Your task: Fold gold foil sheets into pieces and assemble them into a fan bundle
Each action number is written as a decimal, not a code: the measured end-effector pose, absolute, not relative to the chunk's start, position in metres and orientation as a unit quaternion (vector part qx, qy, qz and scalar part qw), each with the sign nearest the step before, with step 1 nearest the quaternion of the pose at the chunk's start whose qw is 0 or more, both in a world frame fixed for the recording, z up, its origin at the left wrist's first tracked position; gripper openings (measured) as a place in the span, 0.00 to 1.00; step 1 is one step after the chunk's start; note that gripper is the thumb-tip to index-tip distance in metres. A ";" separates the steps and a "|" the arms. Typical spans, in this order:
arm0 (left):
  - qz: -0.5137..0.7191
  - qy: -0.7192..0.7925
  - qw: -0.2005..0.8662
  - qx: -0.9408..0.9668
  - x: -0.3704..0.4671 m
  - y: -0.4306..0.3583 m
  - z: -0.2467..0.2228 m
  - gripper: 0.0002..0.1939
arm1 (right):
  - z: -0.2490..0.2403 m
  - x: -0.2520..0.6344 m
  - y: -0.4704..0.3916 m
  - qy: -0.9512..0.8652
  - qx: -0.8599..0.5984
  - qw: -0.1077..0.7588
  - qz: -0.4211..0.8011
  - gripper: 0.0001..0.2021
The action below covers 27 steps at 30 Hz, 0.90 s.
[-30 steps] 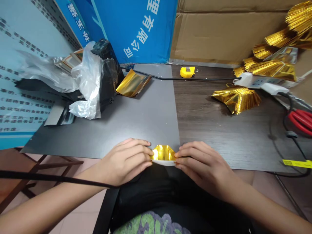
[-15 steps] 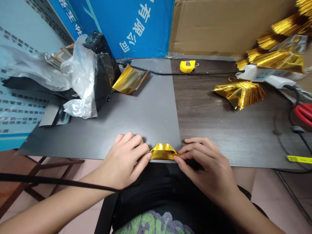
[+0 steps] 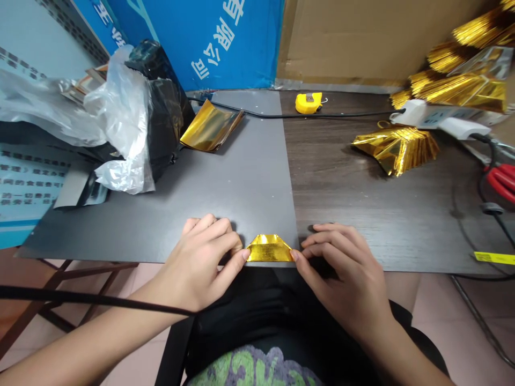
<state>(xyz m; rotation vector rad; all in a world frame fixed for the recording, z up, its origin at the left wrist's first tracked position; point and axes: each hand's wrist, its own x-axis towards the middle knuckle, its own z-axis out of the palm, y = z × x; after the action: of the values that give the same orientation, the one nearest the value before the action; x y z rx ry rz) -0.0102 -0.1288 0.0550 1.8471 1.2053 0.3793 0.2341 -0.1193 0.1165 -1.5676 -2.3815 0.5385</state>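
Observation:
A small piece of gold foil paper, folded into a trapezoid, lies at the front edge of the table. My left hand pinches its left corner between thumb and curled fingers. At the opposite corner, my right hand presses with the thumb tip, its index finger close by and the other fingers loosely bent. A stack of flat gold foil sheets rests farther back on the left. To the right sits a fanned bundle of folded gold foil pieces.
A yellow tape measure lies near the back beside a black cable. Black and clear plastic bags stand at left. More folded gold foil, a white power strip and red-handled tool are on the right. Boxes line the back.
The right thumb has pulled back slightly from the foil's right corner, and the front flap now looks flat across. The view has shifted a little.

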 end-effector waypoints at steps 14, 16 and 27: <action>0.126 0.498 0.448 0.732 -0.009 -0.121 0.059 0.18 | 0.116 0.219 -0.131 -0.838 -0.516 0.101 0.145 0.09; 0.122 0.499 0.445 0.733 -0.008 -0.121 0.059 0.18 | 0.114 0.213 -0.136 -0.867 -0.471 0.063 0.153 0.18; 0.153 0.568 0.397 0.704 -0.018 -0.133 0.053 0.16 | 0.101 0.217 -0.147 -0.907 -0.412 -0.004 0.092 0.21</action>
<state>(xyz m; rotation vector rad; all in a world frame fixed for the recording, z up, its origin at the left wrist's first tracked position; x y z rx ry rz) -0.0175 -0.1331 0.0533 1.7844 1.4394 0.3867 0.2165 -0.1470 0.1011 -1.2970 -2.8546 0.2902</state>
